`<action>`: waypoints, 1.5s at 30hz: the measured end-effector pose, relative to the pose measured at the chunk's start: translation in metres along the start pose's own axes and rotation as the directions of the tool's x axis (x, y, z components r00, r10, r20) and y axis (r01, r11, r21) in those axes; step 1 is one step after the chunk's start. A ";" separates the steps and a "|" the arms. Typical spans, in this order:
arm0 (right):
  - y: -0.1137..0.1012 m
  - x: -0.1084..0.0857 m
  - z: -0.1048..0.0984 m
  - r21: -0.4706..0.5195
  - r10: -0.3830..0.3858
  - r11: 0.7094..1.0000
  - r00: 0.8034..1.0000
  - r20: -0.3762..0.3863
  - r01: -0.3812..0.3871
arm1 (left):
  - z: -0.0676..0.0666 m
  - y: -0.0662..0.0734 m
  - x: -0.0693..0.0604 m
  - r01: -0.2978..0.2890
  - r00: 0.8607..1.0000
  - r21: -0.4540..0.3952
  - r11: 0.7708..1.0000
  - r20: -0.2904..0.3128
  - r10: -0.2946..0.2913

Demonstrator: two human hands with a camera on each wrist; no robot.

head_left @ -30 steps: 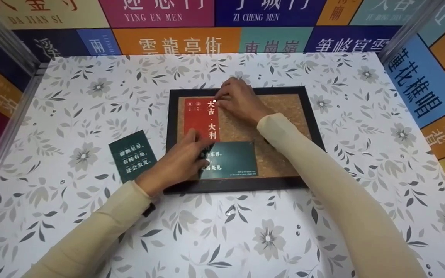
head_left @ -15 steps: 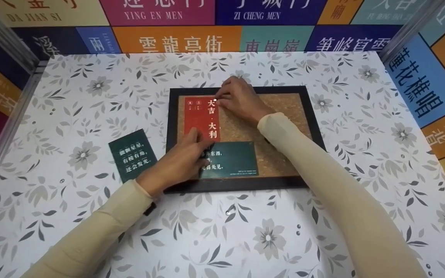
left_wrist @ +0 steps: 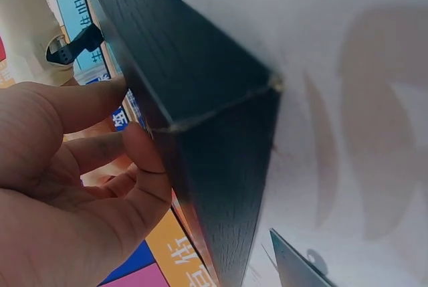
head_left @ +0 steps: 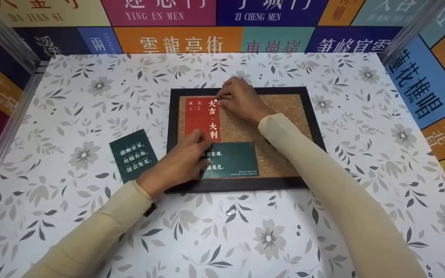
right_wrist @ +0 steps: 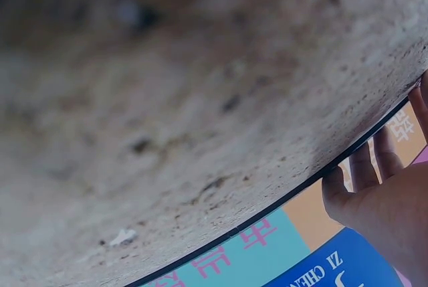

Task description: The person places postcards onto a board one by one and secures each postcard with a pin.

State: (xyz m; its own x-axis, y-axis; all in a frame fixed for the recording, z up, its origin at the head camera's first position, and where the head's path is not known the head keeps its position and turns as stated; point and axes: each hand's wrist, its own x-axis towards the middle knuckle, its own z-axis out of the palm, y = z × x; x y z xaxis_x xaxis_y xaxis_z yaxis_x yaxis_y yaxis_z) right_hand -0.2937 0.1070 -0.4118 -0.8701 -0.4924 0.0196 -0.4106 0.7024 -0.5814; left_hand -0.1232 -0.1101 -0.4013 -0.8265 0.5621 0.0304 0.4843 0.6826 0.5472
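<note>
A red card (head_left: 197,117) with white characters stands upright on a black-framed cork board (head_left: 276,154). My right hand (head_left: 242,101) pinches a small white push pin (head_left: 215,100) at the card's upper right corner; its tip is hidden. My left hand (head_left: 178,162) rests on the red card's lower end, its fingertips touching where that card meets a green card (head_left: 234,159) lying sideways on the board. It covers the green card's left end. In the left wrist view, bent fingers (left_wrist: 144,150) reach over the board's frame (left_wrist: 221,166).
A second green card (head_left: 133,154) lies on the floral tablecloth (head_left: 91,116), left of the board and partly behind my left forearm. Colourful lettered panels (head_left: 180,40) rise at the table's back and sides. Cork to the right of the cards is bare.
Both hands keep nearly the same place. The left fingertips shift very slightly at the red card's lower end. The cards and board stay put.
</note>
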 end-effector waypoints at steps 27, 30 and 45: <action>0.000 0.000 0.001 0.032 0.020 0.999 1.000 0.008 -0.021 | 0.017 0.017 -0.028 0.050 0.972 -0.048 0.998 -0.229 -0.060; 0.000 0.000 0.001 0.020 -0.002 1.000 1.000 0.004 0.002 | 0.020 0.019 -0.032 0.101 0.967 -0.032 0.994 -0.233 -0.106; 0.001 -0.001 0.000 0.033 0.031 0.999 0.999 0.019 -0.032 | 0.026 0.020 -0.040 0.181 0.960 -0.009 0.983 -0.215 -0.178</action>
State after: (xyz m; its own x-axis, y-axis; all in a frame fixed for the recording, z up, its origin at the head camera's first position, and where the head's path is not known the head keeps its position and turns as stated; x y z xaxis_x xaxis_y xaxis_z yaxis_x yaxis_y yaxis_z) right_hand -0.2934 0.1078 -0.4122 -0.8773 -0.4797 -0.0136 -0.3734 0.7002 -0.6085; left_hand -0.0729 -0.1067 -0.4131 -0.9417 0.3173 0.1118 0.3245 0.7688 0.5511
